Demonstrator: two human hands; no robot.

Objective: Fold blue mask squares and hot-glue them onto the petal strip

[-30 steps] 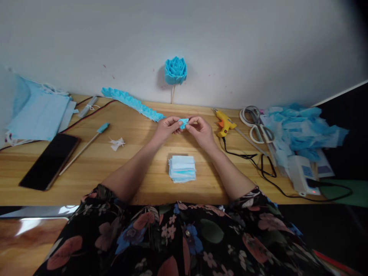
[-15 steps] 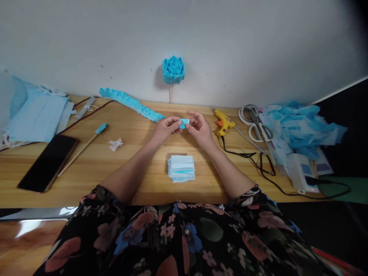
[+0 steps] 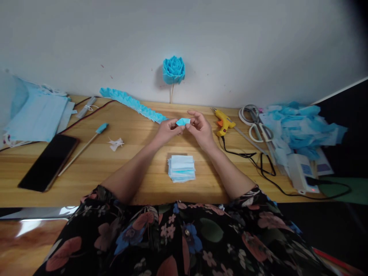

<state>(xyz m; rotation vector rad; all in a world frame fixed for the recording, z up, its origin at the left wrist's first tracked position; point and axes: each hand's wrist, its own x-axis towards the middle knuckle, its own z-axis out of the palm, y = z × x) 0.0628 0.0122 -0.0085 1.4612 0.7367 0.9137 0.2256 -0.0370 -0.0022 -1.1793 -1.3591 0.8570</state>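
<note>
Between my hands is a small blue piece of mask fabric [image 3: 183,122], folded to a point on its left side. My left hand [image 3: 169,129] pinches it from the left, and my right hand [image 3: 200,128] holds its right end between thumb and fingers. Beyond my left hand lies a long row of folded blue petals [image 3: 135,104], its near end close to my knuckles. A stack of cut mask-fabric pieces [image 3: 181,168] rests on the table between my forearms. A blue fabric rose [image 3: 174,70] on a thin stick stands against the wall.
At right are a yellow glue gun [image 3: 224,122] with a black cord, scissors [image 3: 260,132], a heap of blue scraps [image 3: 299,126] and a white power adapter [image 3: 301,174]. Leftward lie a phone [image 3: 48,163], a blue-tipped stick [image 3: 82,150], a white scrap [image 3: 115,144] and face masks [image 3: 37,113].
The fabric piece in my hands has gone from a squarish shape to one with a pointed left side. My left fingers have shifted slightly left and down, while my right hand has barely moved.
</note>
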